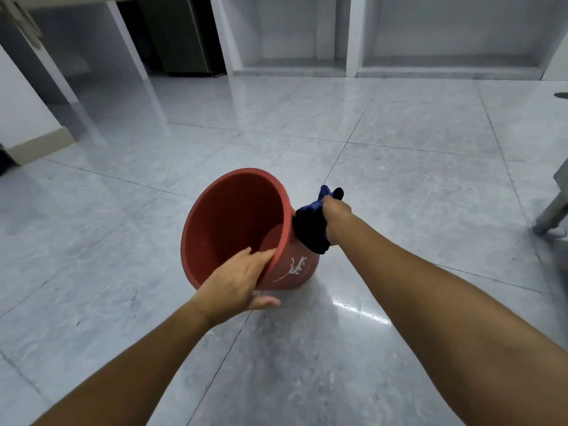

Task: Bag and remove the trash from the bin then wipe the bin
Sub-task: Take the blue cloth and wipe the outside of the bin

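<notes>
A red plastic bin (227,222) with a white branch print is tilted on the floor, its mouth turned toward me and to the left; nothing shows inside it. My left hand (236,281) grips its near rim, fingers inside and thumb outside below. My right hand (335,219) holds a dark blue and black cloth (310,230) bunched against the bin's outer right wall, just under the rim.
Glossy grey marble floor tiles (399,272) surround the bin. White table legs (61,84) stand at the left, white open cabinet bays (445,32) at the back, a dark appliance (181,35) at back left, and a grey metal leg (553,210) at the right edge.
</notes>
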